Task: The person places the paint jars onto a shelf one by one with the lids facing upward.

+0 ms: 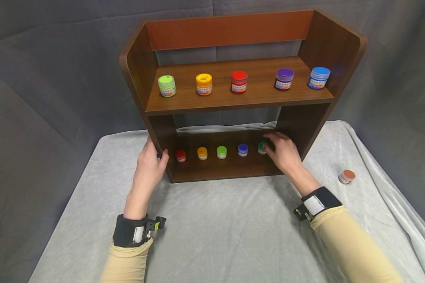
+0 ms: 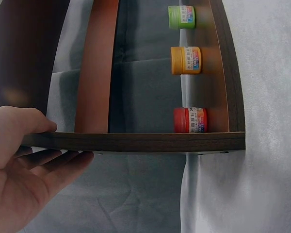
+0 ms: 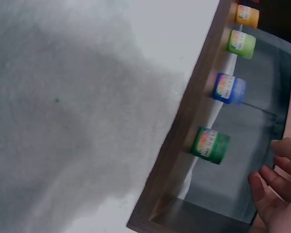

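A brown wooden two-tier shelf [image 1: 212, 177] stands on the grey cloth. My left hand [image 1: 150, 167] grips its left side panel; in the left wrist view the thumb lies on the inner face and the fingers on the outer. My right hand [image 1: 285, 153] is inside the lower tier, beside the dark green paint jar [image 3: 211, 145]. In the right wrist view a gap shows between that jar and the loosely bent fingers, which hold nothing. Left of it on the same board stand a blue jar [image 1: 242, 150], a light green jar [image 1: 221, 152], a yellow jar [image 1: 202, 153] and a red jar [image 1: 180, 155].
The upper board carries light green [image 1: 167, 85], yellow [image 1: 204, 84], red [image 1: 239, 82], purple [image 1: 284, 79] and blue [image 1: 318, 78] jars. A brown-lidded jar [image 1: 346, 176] sits on the cloth, right of the shelf. Dark grey fabric [image 1: 56, 59] hangs behind.
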The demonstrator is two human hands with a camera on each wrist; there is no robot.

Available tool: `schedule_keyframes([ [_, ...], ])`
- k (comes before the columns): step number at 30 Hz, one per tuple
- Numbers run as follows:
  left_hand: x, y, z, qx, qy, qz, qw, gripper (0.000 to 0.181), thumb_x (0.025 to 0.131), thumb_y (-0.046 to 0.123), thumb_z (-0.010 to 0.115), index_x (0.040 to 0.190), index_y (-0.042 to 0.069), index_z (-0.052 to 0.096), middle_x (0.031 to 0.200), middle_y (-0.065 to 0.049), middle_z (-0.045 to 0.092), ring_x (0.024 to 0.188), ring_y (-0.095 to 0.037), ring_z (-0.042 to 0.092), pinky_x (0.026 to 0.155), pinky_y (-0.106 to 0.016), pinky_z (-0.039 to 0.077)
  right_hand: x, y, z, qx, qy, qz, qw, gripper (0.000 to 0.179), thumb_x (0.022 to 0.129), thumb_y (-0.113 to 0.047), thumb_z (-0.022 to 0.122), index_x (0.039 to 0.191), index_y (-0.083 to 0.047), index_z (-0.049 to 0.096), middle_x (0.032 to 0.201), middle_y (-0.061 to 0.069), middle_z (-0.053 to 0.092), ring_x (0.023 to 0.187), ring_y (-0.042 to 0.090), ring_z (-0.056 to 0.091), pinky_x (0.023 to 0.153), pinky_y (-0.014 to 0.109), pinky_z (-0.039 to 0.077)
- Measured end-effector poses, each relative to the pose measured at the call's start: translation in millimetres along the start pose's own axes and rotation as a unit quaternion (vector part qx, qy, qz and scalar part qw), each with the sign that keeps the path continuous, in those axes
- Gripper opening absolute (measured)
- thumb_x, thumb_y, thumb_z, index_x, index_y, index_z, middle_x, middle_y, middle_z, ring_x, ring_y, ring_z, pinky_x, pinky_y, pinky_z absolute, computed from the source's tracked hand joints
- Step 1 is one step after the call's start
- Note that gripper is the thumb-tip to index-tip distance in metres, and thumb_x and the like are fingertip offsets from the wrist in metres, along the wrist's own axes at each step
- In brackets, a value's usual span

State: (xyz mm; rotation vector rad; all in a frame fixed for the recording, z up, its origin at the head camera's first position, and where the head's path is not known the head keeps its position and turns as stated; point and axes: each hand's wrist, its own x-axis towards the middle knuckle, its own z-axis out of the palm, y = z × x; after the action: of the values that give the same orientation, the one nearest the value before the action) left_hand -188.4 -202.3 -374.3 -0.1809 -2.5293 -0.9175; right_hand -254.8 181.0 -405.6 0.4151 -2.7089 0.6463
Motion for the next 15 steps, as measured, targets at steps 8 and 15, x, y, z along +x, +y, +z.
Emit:
schedule_keyframes([
  [8, -0.1, 1.0, -0.2, 0.003, -0.003, -0.003, 1.0000, 0.049, 0.095, 0.007, 0.059, 0.140, -0.003, 0.040, 0.125, -0.027, 0.057, 0.119, -0.043, 0.060, 0.099, -0.055, 0.051, -11.2, -8.4, -10.0, 0.035, 0.049, -0.026, 0.9978, 0.029, 0.090, -0.013, 0.071, 0.117, -0.003, 0.069, 0.109, 0.020, 0.069, 0.096, 0.033, 0.067, 0.078, 0.049, 0.054],
  [15, -0.3, 0.7, 0.3, 0.002, 0.003, 0.001, 1.0000, 0.046, 0.096, 0.008, 0.058, 0.137, -0.002, 0.042, 0.122, -0.027, 0.059, 0.117, -0.043, 0.061, 0.097, -0.056, 0.052, -22.4, -11.5, -19.7, 0.057, 0.092, -0.040, 0.9933, 0.022, 0.087, -0.008, 0.073, 0.108, -0.001, 0.070, 0.099, 0.017, 0.070, 0.086, 0.031, 0.068, 0.073, 0.045, 0.052],
])
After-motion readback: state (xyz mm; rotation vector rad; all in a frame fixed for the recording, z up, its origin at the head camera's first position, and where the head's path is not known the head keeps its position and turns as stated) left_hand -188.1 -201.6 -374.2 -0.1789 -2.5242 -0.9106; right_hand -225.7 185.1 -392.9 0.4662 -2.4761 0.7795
